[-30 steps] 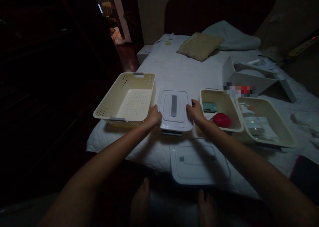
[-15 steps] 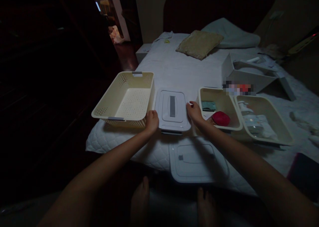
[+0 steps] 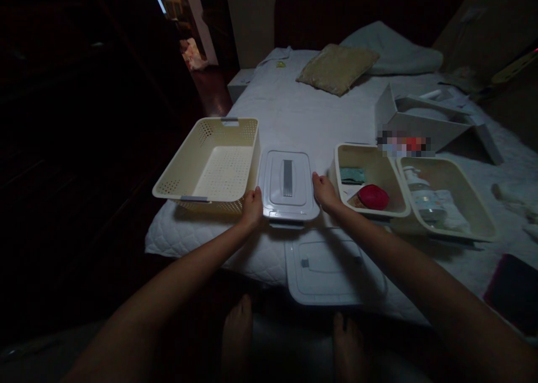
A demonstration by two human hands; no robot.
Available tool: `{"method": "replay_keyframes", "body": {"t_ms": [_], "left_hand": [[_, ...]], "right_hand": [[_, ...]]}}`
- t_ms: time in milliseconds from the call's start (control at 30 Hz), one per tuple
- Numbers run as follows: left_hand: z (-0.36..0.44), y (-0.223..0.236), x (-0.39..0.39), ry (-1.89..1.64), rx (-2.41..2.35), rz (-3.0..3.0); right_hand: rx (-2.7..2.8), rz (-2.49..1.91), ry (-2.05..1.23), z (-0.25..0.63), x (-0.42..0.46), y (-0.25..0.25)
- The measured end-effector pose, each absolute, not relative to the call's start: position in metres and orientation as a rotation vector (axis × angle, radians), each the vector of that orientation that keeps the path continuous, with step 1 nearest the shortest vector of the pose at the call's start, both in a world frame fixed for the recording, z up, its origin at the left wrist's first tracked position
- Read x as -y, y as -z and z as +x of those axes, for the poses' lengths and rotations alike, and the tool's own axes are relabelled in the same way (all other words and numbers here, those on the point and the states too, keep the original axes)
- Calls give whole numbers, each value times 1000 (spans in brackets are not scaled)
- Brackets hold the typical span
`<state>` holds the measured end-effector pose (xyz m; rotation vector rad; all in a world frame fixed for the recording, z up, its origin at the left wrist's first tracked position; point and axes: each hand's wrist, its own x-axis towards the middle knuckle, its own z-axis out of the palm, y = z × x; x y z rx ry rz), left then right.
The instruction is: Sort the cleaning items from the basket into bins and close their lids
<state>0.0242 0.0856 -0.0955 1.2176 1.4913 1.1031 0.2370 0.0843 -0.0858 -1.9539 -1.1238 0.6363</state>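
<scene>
A lidded storage box, pale with a grey handle strip on top, is between my two hands. My left hand is closed on its left side, thumb up by the rim. Against the right side, my right hand grips with curled fingers. Beside my left hand stands a cream perforated basket with nothing in it. An open cream bin holding a red round item and a green packet is just right of my right hand.
A loose pale lid lies at the bed's front edge, below the box. Farther right, another open bin contains a pump bottle and white packs. Behind are a white carton and a beige pillow; a dark flat object lies lower right.
The box and both my hands have shifted slightly left in the picture, with the grip unchanged. The surroundings have moved a little as the view tilted.
</scene>
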Motion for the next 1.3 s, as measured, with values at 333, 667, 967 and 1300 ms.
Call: {"method": "replay_keyframes", "body": {"t_ms": [333, 667, 967, 1300], "left_hand": [[26, 88, -78, -1076, -1581, 1317], [36, 71, -67, -1070, -1630, 1422], [45, 69, -66, -1050, -1591, 1354], [33, 72, -76, -873, -1505, 1328]], "right_hand": [[1189, -1971, -610, 238, -81, 86], [1222, -1973, -507, 248, -70, 88], [1235, -1909, -334, 254, -63, 75], [1373, -1855, -368, 254, -55, 80]]}}
